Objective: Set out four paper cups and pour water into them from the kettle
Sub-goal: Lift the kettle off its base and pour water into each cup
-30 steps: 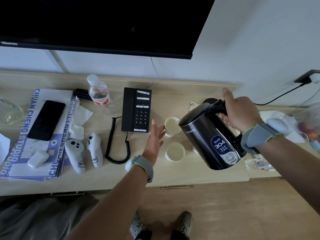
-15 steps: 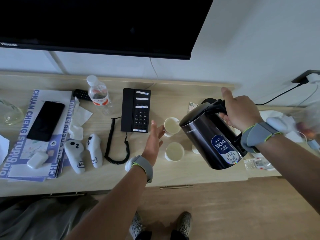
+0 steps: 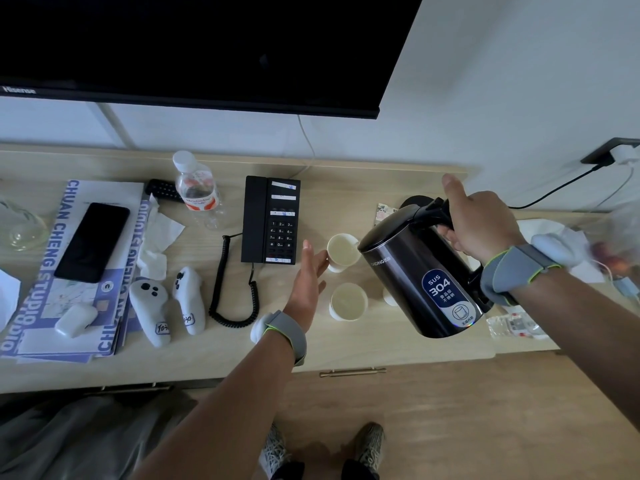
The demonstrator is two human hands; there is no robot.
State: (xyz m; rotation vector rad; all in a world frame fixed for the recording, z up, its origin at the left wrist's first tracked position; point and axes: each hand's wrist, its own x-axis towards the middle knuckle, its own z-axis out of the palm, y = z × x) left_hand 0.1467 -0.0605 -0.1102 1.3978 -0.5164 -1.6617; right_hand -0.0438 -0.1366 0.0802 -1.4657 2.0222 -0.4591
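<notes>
The dark kettle (image 3: 420, 271) hung tilted above the right part of the desk (image 3: 346, 188), its spout leaning left over the rim of the far paper cup (image 3: 343, 251). The right hand (image 3: 479, 223) was clenched around the kettle's black handle, thumb raised. A second paper cup (image 3: 348, 302) stood just nearer, and the edge of a third cup (image 3: 388, 296) showed behind the kettle body; three cups could be counted, any other being hidden. The left hand (image 3: 310, 271) was released, palm open and fingers spread, just left of the two cups, its fingertips close to the far one; whether they touched it could not be told. Bare wood lay open between the cups and the near edge. Left of the hand sat a black telephone (image 3: 270, 220) with a coiled cord, two white controllers (image 3: 166, 304), one water bottle (image 3: 195, 187) and one dark phone (image 3: 91, 242) on a stack of printed sheets. A television (image 3: 194, 53) hung on the pale wall above the light wooden desk.
</notes>
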